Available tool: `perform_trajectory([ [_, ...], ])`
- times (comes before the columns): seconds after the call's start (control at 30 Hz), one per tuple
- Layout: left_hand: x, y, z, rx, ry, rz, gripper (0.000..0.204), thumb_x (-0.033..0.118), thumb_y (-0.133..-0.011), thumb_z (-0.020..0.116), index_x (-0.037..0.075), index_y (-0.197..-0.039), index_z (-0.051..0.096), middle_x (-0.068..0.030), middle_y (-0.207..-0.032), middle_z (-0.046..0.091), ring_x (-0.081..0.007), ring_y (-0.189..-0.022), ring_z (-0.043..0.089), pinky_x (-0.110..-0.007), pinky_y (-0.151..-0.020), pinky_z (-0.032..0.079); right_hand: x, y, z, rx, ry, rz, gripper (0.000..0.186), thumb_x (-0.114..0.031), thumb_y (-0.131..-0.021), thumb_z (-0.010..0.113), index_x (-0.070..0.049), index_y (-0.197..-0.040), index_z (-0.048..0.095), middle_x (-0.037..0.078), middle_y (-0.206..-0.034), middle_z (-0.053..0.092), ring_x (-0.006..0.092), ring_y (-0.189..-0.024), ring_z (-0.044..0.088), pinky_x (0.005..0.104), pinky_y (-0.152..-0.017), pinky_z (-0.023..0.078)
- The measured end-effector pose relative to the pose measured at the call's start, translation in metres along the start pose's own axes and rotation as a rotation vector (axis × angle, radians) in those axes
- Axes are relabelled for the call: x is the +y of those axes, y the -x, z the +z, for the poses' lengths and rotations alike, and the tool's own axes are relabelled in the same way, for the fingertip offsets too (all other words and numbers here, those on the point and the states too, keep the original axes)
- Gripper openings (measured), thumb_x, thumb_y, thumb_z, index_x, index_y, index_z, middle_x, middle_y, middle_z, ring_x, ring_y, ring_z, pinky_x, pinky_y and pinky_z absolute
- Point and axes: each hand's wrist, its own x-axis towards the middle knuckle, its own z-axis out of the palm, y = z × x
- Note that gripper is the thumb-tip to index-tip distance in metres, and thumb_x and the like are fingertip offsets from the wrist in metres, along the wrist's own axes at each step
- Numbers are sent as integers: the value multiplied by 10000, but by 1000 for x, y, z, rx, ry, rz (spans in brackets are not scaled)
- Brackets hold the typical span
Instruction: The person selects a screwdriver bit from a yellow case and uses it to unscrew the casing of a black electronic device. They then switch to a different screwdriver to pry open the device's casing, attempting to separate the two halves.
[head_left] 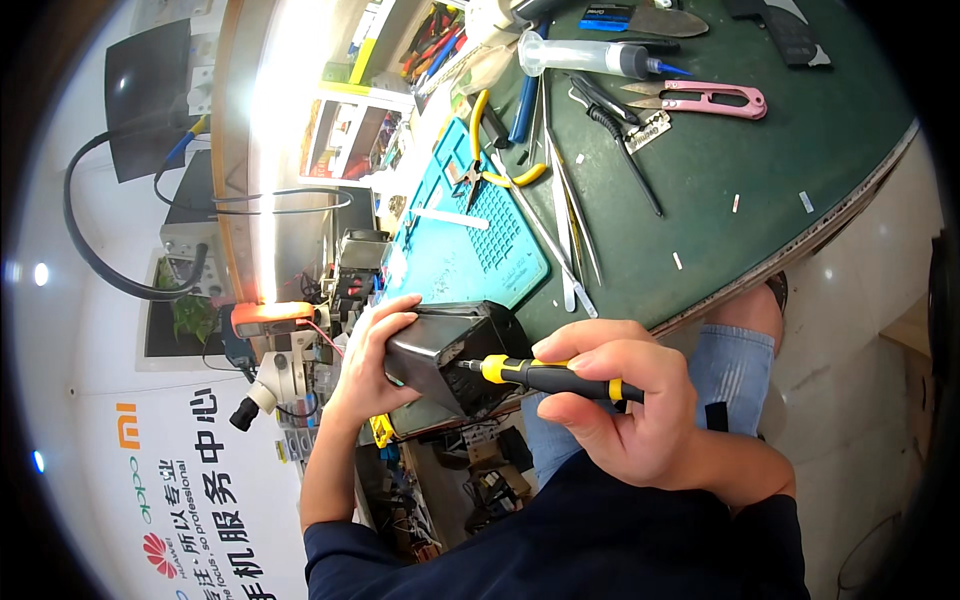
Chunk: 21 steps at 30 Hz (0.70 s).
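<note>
The black box [428,352] looks like glossy plastic, the screwdriver [550,378] matt plastic, the syringe [582,57] smooth plastic, the table [715,155] smooth.

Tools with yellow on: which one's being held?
The black-and-yellow screwdriver, in the right hand; the yellow-handled pliers lie partly on the turquoise mat.
</note>
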Motion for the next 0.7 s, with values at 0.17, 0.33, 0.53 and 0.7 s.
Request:
perform_trajectory([
  [0.17,0,-4,-2,-10,7,4,885,133,-596,908,69,-1377,496,-195,-1472,578,-414,-1293,585,-512,-1076,463,-7,-15,-7,-119,101,-51,414,-180,-891,850,-25,-1154,569,171,-1035,729,257,-803,730,320,-692,605],
  [0.33,11,-6,-3,11,1,-6,869,192,-632,934,57,-1369,496,-199,-1463,587,-414,-1265,620,-482,-1041,507,-22,-32,-21,-235,366,-85,391,-326,-862,872,-43,-1025,657,94,-834,727,224,-612,679,303,-567,554],
  [0.53,11,-9,1,31,-23,23,877,236,-631,952,47,-1358,500,-201,-1441,608,-415,-1236,641,-470,-1017,526,-37,-40,-28,-342,506,-21,399,-361,-869,854,-22,-990,683,67,-755,702,211,-568,648,304,-516,500],
  [0.7,14,-10,1,37,-30,5,899,236,-594,958,50,-1351,511,-186,-1451,607,-412,-1243,634,-478,-1020,518,-35,-41,-29,-367,418,-37,363,-282,-878,854,-3,-1024,673,88,-839,724,203,-614,661,302,-508,483],
])
